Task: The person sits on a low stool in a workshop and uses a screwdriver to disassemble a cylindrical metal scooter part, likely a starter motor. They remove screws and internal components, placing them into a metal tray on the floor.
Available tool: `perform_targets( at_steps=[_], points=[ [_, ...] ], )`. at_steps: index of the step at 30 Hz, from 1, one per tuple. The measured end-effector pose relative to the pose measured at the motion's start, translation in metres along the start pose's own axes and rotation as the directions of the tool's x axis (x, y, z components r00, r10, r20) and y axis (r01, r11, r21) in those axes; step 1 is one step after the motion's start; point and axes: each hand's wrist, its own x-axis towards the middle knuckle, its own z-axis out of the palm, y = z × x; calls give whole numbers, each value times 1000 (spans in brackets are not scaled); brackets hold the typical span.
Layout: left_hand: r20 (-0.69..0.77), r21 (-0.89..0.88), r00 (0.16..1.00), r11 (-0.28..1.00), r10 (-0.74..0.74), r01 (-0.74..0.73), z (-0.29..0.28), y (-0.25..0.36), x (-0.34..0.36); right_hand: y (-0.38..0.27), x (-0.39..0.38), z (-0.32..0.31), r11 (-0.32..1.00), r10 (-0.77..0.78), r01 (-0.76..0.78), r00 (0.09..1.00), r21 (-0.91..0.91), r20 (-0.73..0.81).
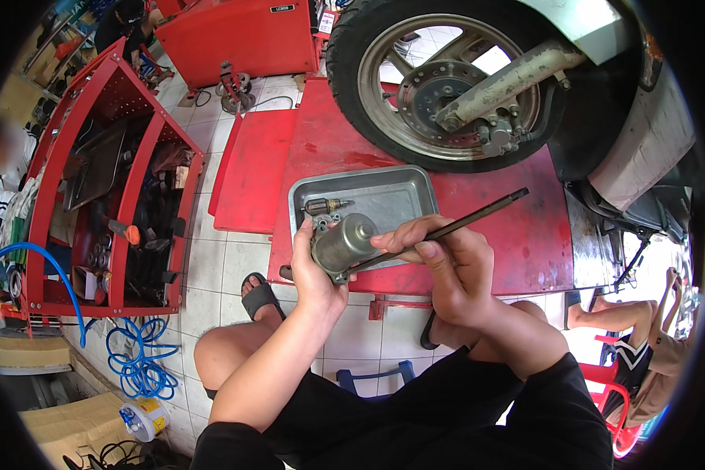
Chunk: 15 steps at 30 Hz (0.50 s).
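My left hand (317,278) is wrapped round a grey metal cylinder with a domed end, which looks like a starter motor (343,244). Between the fingers of my right hand (454,274) lies a long, dark, thin rod-like tool (482,209). It slants from the upper right down to the motor's lower edge, where its tip seems to touch; the exact contact is hard to see. Right-hand fingertips also reach the motor's domed end. Below both hands is a metal tray (403,184), with a small dark cylindrical part with a shaft (327,205) in it.
The tray rests on a red lift platform (493,254), under a motorcycle wheel (384,117). At left stands a red tool cart (117,227) with tools inside. A blue hose (141,364) lies coiled on the tiled floor. Another person (650,352) sits at far right.
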Motion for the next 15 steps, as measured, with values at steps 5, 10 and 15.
perform_targets(
  at_steps=[5,10,15],
  points=[
    [41,-38,999,999,8,-6,-6,-3,4,-4,0,-1,996,4,-3,1000,-85,8],
    [38,-29,999,999,18,-17,-7,-3,3,-1,-4,1,991,1,-9,999,-135,-55],
    [31,-10,999,1000,16,-16,-5,-6,2,-8,1,1,974,54,-78,991,-210,-119]
  ],
)
